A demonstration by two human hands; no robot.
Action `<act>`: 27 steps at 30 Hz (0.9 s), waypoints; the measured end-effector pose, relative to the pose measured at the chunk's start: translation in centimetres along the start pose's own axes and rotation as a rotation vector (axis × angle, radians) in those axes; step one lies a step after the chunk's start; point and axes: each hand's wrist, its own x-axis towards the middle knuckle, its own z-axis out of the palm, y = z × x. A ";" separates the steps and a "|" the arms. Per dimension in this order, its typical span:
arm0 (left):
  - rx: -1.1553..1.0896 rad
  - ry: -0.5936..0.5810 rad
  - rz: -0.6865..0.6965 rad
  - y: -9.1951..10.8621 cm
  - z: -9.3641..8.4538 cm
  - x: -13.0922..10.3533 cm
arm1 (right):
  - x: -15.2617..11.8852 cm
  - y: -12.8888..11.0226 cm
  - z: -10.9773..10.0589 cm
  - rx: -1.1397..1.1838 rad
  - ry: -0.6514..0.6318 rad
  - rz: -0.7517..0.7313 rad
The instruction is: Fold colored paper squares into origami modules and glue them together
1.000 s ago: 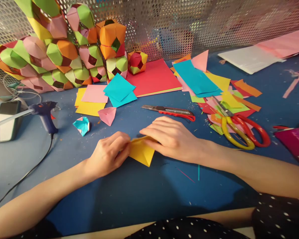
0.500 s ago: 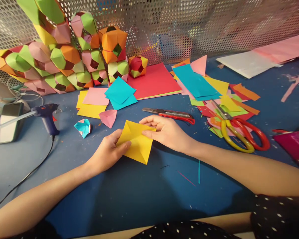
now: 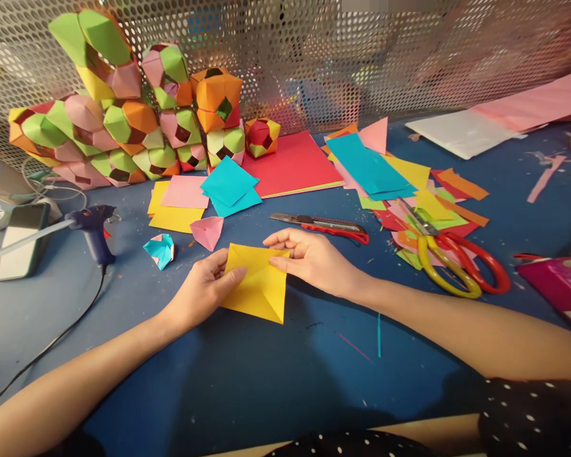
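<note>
Between my two hands is a square of yellow paper (image 3: 259, 289) with diagonal crease lines, raised a little over the blue table (image 3: 247, 387). My left hand (image 3: 207, 282) pinches its left side, thumb on top. At the upper right corner, my right hand (image 3: 311, 259) grips the sheet between thumb and fingers. Just beyond the paper lie a folded pink paper piece (image 3: 207, 233) and a small folded blue and pink piece (image 3: 160, 251). A box cutter (image 3: 326, 225) with a red handle rests behind my right hand.
Folded paper balls (image 3: 133, 120) are stacked at the back left against a perforated metal screen (image 3: 285, 57). A glue gun (image 3: 95, 235) with its cord and a phone (image 3: 21, 241) lie left. Scissors (image 3: 452, 260) rest on paper scraps at right. Blue squares (image 3: 231, 187) lie behind.
The yellow paper has turned slightly in my hands, so its top edge now runs more level. Both hands still hold it. The whole view has shifted a little.
</note>
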 end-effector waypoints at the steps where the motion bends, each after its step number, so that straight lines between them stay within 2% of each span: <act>1: -0.047 -0.003 -0.024 0.1 0.0 0.0 | 0.0 0.0 0.1 -0.006 -0.006 -0.001; 4: -0.250 -0.033 -0.107 0.1 0.4 0.1 | -0.2 -0.2 0.2 0.006 -0.007 -0.023; 8: -0.398 0.010 -0.101 -0.1 0.8 0.2 | -0.2 -0.2 0.2 0.116 -0.010 -0.026; 11: -0.407 0.053 -0.079 -0.3 0.8 0.3 | -0.2 -0.1 0.4 0.189 -0.028 -0.024; 16: -0.329 0.004 -0.120 -0.4 0.9 0.3 | -0.4 -0.2 0.7 0.129 0.002 -0.014; 19: -0.310 0.013 -0.126 -0.6 1.0 0.2 | -0.5 -0.2 0.8 0.143 0.008 -0.016; 27: -0.387 0.035 -0.125 -0.8 1.4 0.1 | -0.5 0.2 1.2 0.298 -0.026 0.036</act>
